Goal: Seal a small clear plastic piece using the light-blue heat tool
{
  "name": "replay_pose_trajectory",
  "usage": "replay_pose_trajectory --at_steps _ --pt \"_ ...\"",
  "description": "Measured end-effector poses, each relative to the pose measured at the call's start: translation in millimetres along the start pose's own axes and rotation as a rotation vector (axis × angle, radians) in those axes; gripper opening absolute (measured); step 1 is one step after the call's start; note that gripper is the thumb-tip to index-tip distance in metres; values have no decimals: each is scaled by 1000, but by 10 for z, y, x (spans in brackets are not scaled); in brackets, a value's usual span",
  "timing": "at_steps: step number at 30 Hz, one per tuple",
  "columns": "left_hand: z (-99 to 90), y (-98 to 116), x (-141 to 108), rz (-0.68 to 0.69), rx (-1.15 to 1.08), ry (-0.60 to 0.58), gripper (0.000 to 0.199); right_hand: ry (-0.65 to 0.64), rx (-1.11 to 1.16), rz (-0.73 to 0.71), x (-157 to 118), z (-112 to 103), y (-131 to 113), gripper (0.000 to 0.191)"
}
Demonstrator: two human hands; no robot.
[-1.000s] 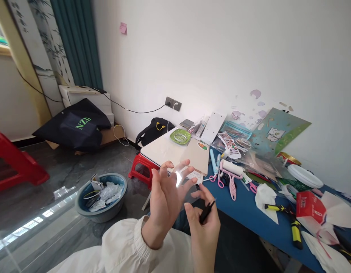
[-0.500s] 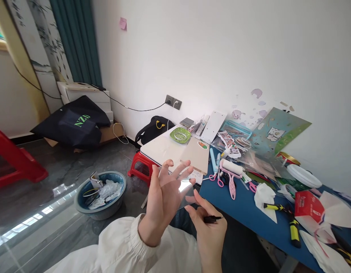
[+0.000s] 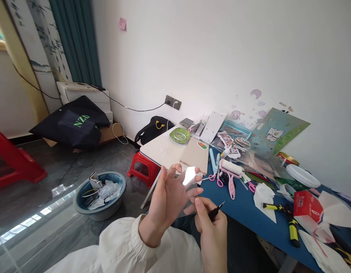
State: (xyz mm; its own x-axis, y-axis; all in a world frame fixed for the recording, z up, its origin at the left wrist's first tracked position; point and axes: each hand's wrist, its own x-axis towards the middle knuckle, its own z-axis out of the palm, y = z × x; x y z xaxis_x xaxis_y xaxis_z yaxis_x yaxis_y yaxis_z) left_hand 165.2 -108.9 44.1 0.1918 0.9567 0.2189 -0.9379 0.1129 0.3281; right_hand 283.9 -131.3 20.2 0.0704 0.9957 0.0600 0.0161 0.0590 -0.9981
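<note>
My left hand [image 3: 175, 197] is palm up with its fingers spread and bent. A clear plastic sheet [image 3: 189, 175] lies across the palm and fingers, showing mainly as a bright reflection. Beside the left fingertips, my right hand [image 3: 211, 227] is closed, its thumb and forefinger at the sheet's lower right edge. Tucked in that same hand is a black tool [image 3: 215, 211] with a thin pointed metal tip, directed up and right. Whether it is tweezers or a craft knife I cannot tell.
A blue table [image 3: 237, 204] at right bears a lint roller [image 3: 231, 174], pink-handled scissors [image 3: 219, 182], crumpled tissue [image 3: 264, 197] and a red box [image 3: 307, 206]. Behind my hands stands a white table [image 3: 155, 149] with a green dish [image 3: 180, 135]. A basin [image 3: 100, 214] of rubbish sits on the floor.
My left hand has lowered slightly and turned, moving the sheet's reflection. The right fingers have curled in closer to the left fingertips, and the black tool's tip now points more upward.
</note>
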Motion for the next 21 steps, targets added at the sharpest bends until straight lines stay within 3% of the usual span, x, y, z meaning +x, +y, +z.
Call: replay_pose_trajectory --at_steps 6,9,14,19,21 --pt "-14 11 11 -24 87 -23 51 72 -82 -9 -13 -33 -2 41" --pt "-45 35 26 -23 283 5 57 165 -106 -46 -5 -54 14 42" --pt "-70 94 -2 77 711 270 19 248 -150 -86 -11 -74 17 44" --pt "-17 151 -83 165 872 272 12 157 -210 -76 22 -109 4 45" --pt "18 171 -118 239 1006 255 10 181 -234 -108 59 -150 -67 45"
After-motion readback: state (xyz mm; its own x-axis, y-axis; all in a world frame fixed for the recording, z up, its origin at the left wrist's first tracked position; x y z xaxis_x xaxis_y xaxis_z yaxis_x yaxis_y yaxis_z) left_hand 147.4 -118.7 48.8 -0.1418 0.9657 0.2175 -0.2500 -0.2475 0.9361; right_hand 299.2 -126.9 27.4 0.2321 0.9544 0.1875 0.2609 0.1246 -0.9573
